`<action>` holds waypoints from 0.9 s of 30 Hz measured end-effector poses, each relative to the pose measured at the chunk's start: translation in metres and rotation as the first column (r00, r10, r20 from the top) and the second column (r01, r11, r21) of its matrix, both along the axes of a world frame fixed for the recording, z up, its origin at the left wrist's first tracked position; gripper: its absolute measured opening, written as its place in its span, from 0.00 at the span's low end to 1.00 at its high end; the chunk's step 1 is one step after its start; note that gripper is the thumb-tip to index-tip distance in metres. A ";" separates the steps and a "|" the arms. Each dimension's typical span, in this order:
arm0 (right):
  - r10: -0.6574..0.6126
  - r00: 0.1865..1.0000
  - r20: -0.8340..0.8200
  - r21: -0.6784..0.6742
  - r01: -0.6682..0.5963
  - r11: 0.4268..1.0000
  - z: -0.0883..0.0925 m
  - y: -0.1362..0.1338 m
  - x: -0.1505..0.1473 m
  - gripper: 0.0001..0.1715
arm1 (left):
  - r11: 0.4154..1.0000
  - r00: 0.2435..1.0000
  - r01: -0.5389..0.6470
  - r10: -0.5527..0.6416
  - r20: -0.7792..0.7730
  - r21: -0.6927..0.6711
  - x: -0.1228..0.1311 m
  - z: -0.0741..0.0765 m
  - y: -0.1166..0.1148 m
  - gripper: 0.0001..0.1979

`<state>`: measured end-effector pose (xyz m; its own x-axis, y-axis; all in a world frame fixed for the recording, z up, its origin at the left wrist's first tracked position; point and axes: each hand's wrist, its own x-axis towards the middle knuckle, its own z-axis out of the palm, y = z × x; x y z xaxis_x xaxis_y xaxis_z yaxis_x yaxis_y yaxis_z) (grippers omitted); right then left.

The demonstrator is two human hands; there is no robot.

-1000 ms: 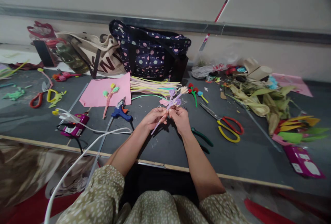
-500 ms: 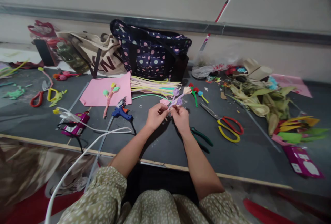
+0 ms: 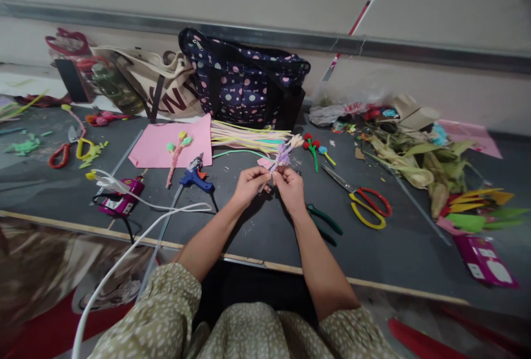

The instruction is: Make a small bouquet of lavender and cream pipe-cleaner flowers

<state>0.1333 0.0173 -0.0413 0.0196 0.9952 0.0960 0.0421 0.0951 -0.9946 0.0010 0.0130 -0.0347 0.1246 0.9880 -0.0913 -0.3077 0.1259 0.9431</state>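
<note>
Between my two hands is a pipe-cleaner flower (image 3: pixel 283 154) with fuzzy purple and cream heads pointing up and to the right. My left hand (image 3: pixel 250 185) pinches its stem from the left, thumb and forefinger closed. Opposite it, my right hand (image 3: pixel 290 186) also pinches the stem, so the fingertips of both hands nearly meet and hide most of it. Green-handled pliers (image 3: pixel 324 223) lie beside my right wrist, partly covered by it. Behind the hands lies a bundle of pale and yellow pipe cleaners (image 3: pixel 244 136).
Left of my hands are a blue glue gun (image 3: pixel 196 176), pink paper (image 3: pixel 145 149) bearing a finished pipe-cleaner sprig (image 3: pixel 173 162), and a purple power box (image 3: pixel 120 197) with a white cable. Scissors (image 3: pixel 369 207) and dried husks (image 3: pixel 406 165) lie right. A dotted bag (image 3: pixel 244 79) stands behind.
The flower's heads have turned slightly between my fingers, with the purple part now more bunched. Both hands keep their pinch in nearly the same place. The view has shifted a little.
</note>
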 end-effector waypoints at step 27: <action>-0.046 0.991 -0.126 -0.098 0.033 0.995 -0.007 0.003 0.000 0.12 | 0.993 0.996 0.067 -0.062 0.060 -0.098 -0.001 -0.005 0.004 0.20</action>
<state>0.1332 0.0204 -0.0484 0.0650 0.9979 -0.0049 -0.0841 0.0006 -0.9965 0.0003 0.0166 -0.0392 0.1957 0.9639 -0.1804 -0.3488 0.2403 0.9059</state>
